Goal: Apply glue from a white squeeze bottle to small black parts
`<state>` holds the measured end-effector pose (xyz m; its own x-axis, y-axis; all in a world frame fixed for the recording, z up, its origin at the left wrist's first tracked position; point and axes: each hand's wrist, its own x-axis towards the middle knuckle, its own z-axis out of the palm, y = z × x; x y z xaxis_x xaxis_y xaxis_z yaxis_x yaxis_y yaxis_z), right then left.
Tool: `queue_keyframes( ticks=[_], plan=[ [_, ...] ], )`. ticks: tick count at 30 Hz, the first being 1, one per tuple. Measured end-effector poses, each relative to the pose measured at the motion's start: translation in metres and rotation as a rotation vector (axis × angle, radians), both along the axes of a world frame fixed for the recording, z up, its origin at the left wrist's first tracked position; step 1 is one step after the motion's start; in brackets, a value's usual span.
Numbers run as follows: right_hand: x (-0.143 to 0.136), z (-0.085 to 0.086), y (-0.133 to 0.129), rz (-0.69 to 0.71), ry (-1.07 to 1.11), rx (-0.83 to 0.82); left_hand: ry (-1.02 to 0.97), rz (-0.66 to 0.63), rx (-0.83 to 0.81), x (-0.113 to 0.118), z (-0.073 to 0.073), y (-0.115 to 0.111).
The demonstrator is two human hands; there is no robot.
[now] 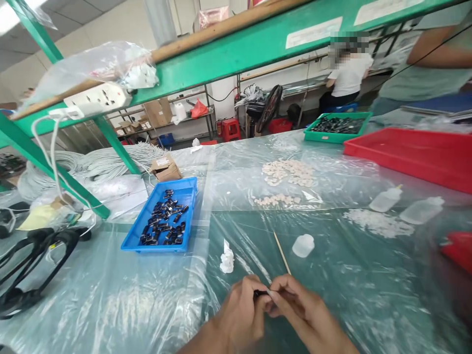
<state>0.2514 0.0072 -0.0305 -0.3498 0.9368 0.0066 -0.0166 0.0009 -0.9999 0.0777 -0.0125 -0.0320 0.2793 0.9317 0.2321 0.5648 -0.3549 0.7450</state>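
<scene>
My left hand [245,305] is closed, with a small black part [261,293] pinched between thumb and fingers. Close against it, my right hand [300,307] has its thumb and fingers closed at the part's right end; the fingers hide much of it. Just beyond my hands, a thin wooden stick [281,252] lies on the plastic-covered table [147,300]. To its right is a small translucent container [303,245]. A crumpled white tissue [227,257] lies to the left of the stick.
A blue tray [127,241] of small black parts stands left. Farther back lie pale small pieces [287,172]; white pieces [379,222] and squeeze bottles [385,198] lie right. Green [341,138] and red [409,152] trays stand behind. A green shelf frame [221,64] crosses overhead. Two people are beyond.
</scene>
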Motion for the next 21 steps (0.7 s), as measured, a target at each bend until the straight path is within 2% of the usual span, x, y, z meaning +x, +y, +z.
queue_keyframes(
  ticks=[5,10,16,21],
  plan=[
    [-0.003,0.008,-0.009,-0.057,-0.085,0.115,0.009,-0.101,0.094,0.0,-0.002,0.005],
    [-0.001,0.005,-0.01,-0.121,-0.138,0.157,0.033,-0.144,0.137,-0.005,-0.008,0.009],
    [-0.001,0.008,-0.01,-0.076,-0.118,0.116,0.044,-0.166,0.153,-0.005,-0.02,0.011],
    [0.001,0.014,-0.01,-0.055,-0.043,0.023,0.0,-0.138,0.112,-0.004,-0.012,0.007]
  ],
)
